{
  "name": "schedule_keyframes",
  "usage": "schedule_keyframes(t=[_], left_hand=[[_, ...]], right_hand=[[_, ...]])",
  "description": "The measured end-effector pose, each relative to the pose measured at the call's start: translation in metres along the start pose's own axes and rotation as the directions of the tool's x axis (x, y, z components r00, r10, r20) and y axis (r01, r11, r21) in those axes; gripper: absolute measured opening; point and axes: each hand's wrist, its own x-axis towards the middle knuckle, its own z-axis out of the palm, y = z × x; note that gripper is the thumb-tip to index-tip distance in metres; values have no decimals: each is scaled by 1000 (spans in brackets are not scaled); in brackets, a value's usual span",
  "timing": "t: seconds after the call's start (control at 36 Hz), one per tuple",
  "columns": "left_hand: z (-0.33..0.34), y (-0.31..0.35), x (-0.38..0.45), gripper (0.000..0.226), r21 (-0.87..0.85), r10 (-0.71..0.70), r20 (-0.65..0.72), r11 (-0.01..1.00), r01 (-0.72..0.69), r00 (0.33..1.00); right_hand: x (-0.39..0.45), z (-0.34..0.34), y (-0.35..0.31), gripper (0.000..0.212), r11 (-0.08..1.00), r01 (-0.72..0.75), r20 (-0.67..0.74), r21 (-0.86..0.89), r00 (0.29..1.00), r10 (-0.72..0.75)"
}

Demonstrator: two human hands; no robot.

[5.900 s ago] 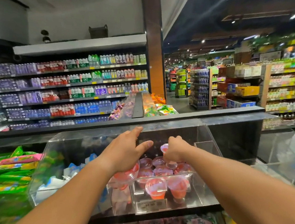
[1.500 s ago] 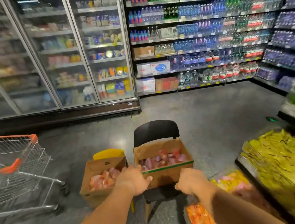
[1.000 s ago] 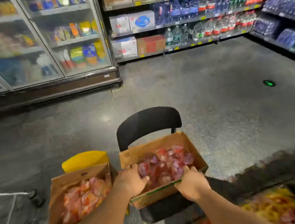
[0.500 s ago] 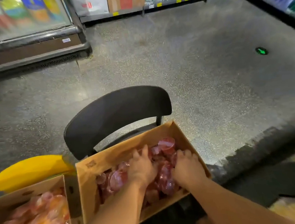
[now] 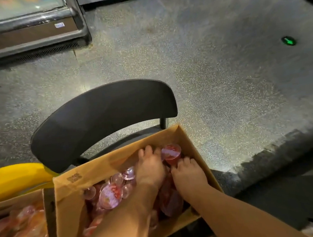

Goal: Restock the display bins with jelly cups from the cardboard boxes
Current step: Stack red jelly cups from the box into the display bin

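An open cardboard box (image 5: 107, 168) of red jelly cups (image 5: 111, 197) stands on the seat of a black chair (image 5: 102, 119). Both my hands are inside it. My left hand (image 5: 150, 169) reaches to the far wall with its fingers curled down over cups, fingertips hidden. Just right of it, my right hand (image 5: 188, 175) curls its fingers round cups, touching an upright red cup (image 5: 171, 154). A second cardboard box (image 5: 49, 218) with orange and pink cups (image 5: 18, 236) sits at the lower left. No display bin is in view.
A yellow seat (image 5: 11, 180) sits behind the second box. A glass-fronted cooler (image 5: 27, 35) lines the far left. Speckled grey floor with a green marker (image 5: 288, 41) stretches ahead. A dark display base (image 5: 290, 186) runs along the right.
I turned from the display bin to the boxes on the chairs and bent closer. Both hands went from the box's near edge into the red cups, the left now reaching further back.
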Motion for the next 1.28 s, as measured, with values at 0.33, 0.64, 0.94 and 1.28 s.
schedule_keyframes(t=[0.33,0.64,0.94,1.28], left_hand=[[-14,25,25,65,108,42,228,992,-68,973],[-19,38,14,42,-53,33,226,998,-21,974],[-105,12,-43,44,77,156,-26,985,-154,987],[-279,59,-153,31,345,443,-169,863,-368,880]], right_hand=[[-27,-29,19,52,994,92,38,-57,995,-90],[-53,-49,26,57,993,40,-61,112,998,-33],[-97,-112,34,54,966,-75,-107,246,989,104],[-234,-260,33,43,874,-262,-277,409,877,392]])
